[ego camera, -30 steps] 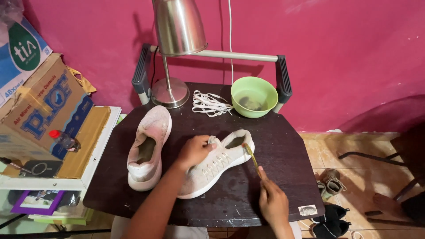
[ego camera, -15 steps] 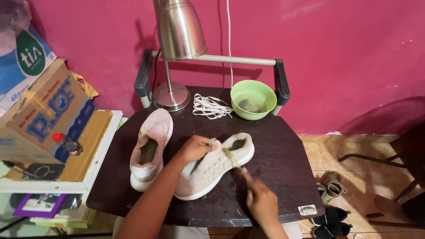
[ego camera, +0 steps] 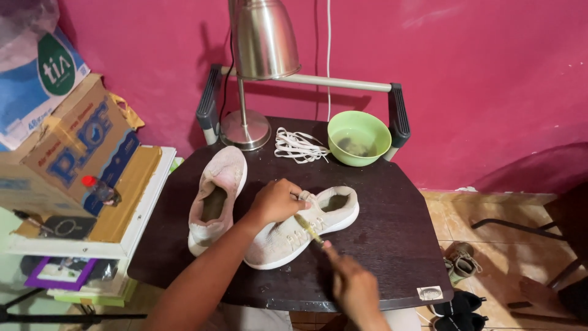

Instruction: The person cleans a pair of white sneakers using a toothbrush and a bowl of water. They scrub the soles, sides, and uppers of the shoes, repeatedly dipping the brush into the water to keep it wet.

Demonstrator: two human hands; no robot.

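Well to the left of both hands, past the edge of the dark counter [ego camera: 392,233], a large brown cardboard box [ego camera: 73,153] with blue printing lies tilted on a white shelf [ego camera: 138,227]. Above it leans a blue and white bag [ego camera: 30,92] bearing a round green label. A small bottle with a red cap [ego camera: 101,190] rests against the box.

The pale shoe [ego camera: 300,230] lies on its sole on the counter, directly under the left hand [ego camera: 275,202], whose grip is pressed down over the shoe's upper, steadying it. A second, pinkish shoe [ego camera: 217,196] sits just left of that hand.

The right hand [ego camera: 352,288], nearer the camera, is blurred; its grip seems clenched on a thin brush [ego camera: 309,230] whose tip touches the shoe's side.
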